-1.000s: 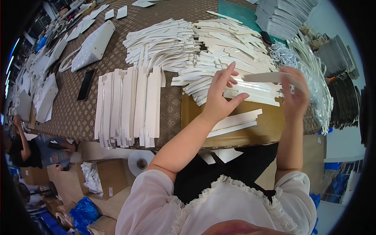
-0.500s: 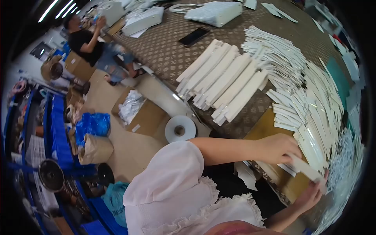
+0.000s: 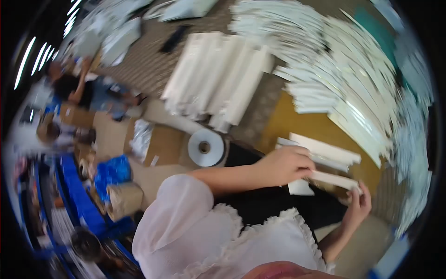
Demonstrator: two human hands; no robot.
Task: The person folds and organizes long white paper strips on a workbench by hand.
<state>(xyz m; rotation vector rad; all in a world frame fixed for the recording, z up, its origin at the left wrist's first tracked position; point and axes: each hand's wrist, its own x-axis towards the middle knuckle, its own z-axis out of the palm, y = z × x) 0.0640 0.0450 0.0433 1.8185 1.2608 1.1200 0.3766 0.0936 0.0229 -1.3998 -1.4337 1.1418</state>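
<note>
My left hand is closed on the left end of a narrow cream-white strip. At the other end, the fingers of my right hand pinch it, so it stretches between both hands above my dark lap. Just beyond it, a couple of pale strips lie on a yellow-brown board at the table edge. Farther off sit thick bundles of cream strips, side by side. A large fanned pile of white strips spreads to the right of them.
A dark phone and white bags lie toward the far side of the table. On the floor at left are a carton, a white roll and a blue bag. Another person is beyond, at the upper left.
My view has swung round and blurred. Both hands, still on a strip, are now nearer my lap, clear of the pile. Pale strips now show on the board beyond my hands.
</note>
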